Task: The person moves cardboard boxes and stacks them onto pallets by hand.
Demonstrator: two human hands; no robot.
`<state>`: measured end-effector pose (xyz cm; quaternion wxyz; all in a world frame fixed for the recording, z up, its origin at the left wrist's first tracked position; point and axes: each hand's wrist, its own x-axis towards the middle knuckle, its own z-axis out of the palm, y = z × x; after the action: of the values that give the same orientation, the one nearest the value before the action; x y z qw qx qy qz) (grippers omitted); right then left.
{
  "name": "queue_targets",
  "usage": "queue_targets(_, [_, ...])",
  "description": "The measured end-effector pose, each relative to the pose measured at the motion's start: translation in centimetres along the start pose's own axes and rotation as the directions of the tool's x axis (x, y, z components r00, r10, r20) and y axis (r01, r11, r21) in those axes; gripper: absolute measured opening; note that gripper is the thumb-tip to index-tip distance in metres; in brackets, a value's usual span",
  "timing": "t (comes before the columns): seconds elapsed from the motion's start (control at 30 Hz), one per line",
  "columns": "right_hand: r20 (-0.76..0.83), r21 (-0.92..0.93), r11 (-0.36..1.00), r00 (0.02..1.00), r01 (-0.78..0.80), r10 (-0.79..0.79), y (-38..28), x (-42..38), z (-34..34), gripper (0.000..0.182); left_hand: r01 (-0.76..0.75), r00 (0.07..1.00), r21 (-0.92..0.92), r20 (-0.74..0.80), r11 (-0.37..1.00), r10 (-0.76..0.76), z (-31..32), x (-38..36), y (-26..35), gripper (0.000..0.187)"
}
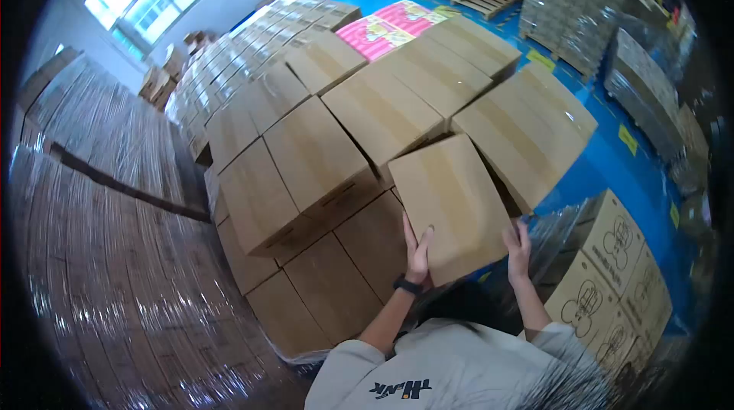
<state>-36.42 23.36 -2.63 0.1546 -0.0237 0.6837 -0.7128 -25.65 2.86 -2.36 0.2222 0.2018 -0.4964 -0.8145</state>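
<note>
So the left grip [418, 255] and right grip [519, 249] are clamping one taped box [447, 200] between them from opposite sides, with its far end sitting right by the stacked cartons [321, 146] (can't tell if it's resting on them). A black wristband [408, 284] is sitting just behind the left grip, and a plastic-wrapped pile [115, 249] is standing well off to its left. Printed cartons [612, 284] are sitting near the right grip, down to its right, and some pink packaging [382, 31] is lying way out beyond both.
</note>
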Motion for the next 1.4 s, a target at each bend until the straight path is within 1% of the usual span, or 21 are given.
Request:
queue_targets(0.07, [0.232,-0.097,0.995,0.973,0.014,0.009,0.5,-0.3,-1.4,0.073,0.068,0.996,-0.204,0.072,0.977,-0.054,0.0,-1.8,2.5,0.073])
queue_targets(0.17, [0.561,-0.063,0.996,0.823,-0.070,0.093,-0.5,-0.1,-2.9,0.093,0.227,0.973,-0.212,0.080,0.950,-0.215,-1.6,-3.6,2.2,0.071])
queue_targets(0.27, [0.707,-0.123,0.987,0.689,-0.101,0.158,-2.8,-1.1,-1.9,0.104,0.150,0.989,0.035,-0.017,0.988,-0.149,-2.8,-5.8,1.2,0.076])
queue_targets(0.3, [0.776,-0.088,0.996,0.624,-0.033,0.089,-3.0,-1.4,-1.9,0.104,0.126,0.992,0.147,-0.031,0.981,-0.123,-3.0,-7.2,2.1,0.078])
queue_targets(0.43, [0.914,-0.244,0.969,0.342,0.031,0.220,-5.1,-3.2,-0.1,0.107,0.203,0.953,0.134,-0.254,0.970,-0.164,-3.9,-15.1,6.9,0.081])
queue_targets(0.5, [0.950,-0.274,0.959,0.177,0.069,0.259,-5.6,-3.5,3.0,0.108,0.195,0.875,0.007,-0.453,0.981,-0.171,-4.8,-18.9,7.6,0.077])
queue_targets(0.57, [0.961,-0.277,0.956,0.021,0.098,0.276,-4.4,-3.9,6.4,0.109,0.057,0.812,-0.032,-0.580,0.998,-0.065,-5.6,-21.2,8.7,0.070])
queue_targets(0.6, [0.975,-0.221,0.975,-0.038,0.002,0.220,-3.8,-4.6,8.2,0.109,0.013,0.784,-0.021,-0.621,1.000,-0.023,-6.4,-22.5,9.0,0.066])
queue_targets(0.73, [0.985,-0.050,0.989,-0.156,0.137,0.071,1.4,-7.4,14.9,0.107,-0.111,0.658,0.021,-0.748,0.994,0.089,-14.7,-25.2,7.9,0.054])
queue_targets(0.8, [0.980,-0.069,0.971,-0.165,0.227,0.108,3.4,-8.6,17.8,0.104,-0.114,0.599,0.023,-0.796,0.993,0.087,-21.2,-26.8,5.9,0.053])
queue_targets(0.83, [0.994,0.003,0.976,-0.106,0.220,0.021,2.1,-8.6,18.8,0.094,-0.102,0.583,0.017,-0.809,0.995,0.074,-24.7,-27.7,4.8,0.055])
queue_targets(0.9, [0.992,-0.088,0.957,-0.114,-0.276,0.058,0.5,-8.2,19.4,0.084,-0.059,0.614,0.063,-0.785,0.996,0.086,-28.7,-26.9,5.3,0.056])
queue_targets(1.0, [0.991,0.038,0.992,0.125,0.118,-0.053,-3.3,-4.9,16.6,0.076,0.011,0.681,0.178,-0.722,0.984,0.123,-27.7,-26.0,8.0,0.053])
queue_targets(1.03, [0.956,0.028,0.929,0.261,0.368,-0.132,-5.9,-2.7,14.8,0.070,0.017,0.689,0.198,-0.712,0.980,0.132,-26.6,-25.5,8.8,0.052])
queue_targets(1.07, [0.885,-0.152,0.805,0.441,0.573,-0.147,-8.9,-0.4,12.3,0.064,0.027,0.696,0.218,-0.705,0.975,0.138,-25.5,-25.1,9.7,0.052])
queue_targets(1.13, [0.504,-0.279,0.826,0.807,0.491,-0.309,-10.6,6.2,6.2,0.055,0.285,0.667,0.757,-0.597,0.589,0.445,-23.2,-23.9,11.5,0.050])
queue_targets(1.17, [0.291,-0.457,0.687,0.825,0.565,-0.485,-11.6,9.4,3.3,0.052,0.386,0.679,0.883,-0.468,0.267,0.566,-21.9,-23.0,12.2,0.049])
queue_targets(1.23, [0.129,-0.725,0.493,0.797,0.481,-0.589,-11.9,17.8,-4.8,0.047,0.184,0.542,0.873,-0.474,0.453,0.694,-18.0,-20.6,13.8,0.047])
queue_targets(1.27, [0.099,-0.780,0.495,0.857,0.382,-0.505,-11.7,21.4,-8.1,0.046,0.070,0.459,0.850,-0.492,0.522,0.740,-16.0,-19.0,14.0,0.047])
queue_targets(1.33, [0.120,-0.899,0.315,0.863,0.304,-0.491,-10.1,24.0,-10.2,0.046,-0.122,0.539,0.788,-0.458,0.604,0.707,-12.4,-15.7,13.6,0.046])
queue_targets(1.4, [0.277,-0.950,-0.054,0.751,0.307,-0.600,-8.4,24.5,-9.8,0.046,-0.251,0.649,0.664,-0.424,0.704,0.631,-8.3,-11.6,12.3,0.047])
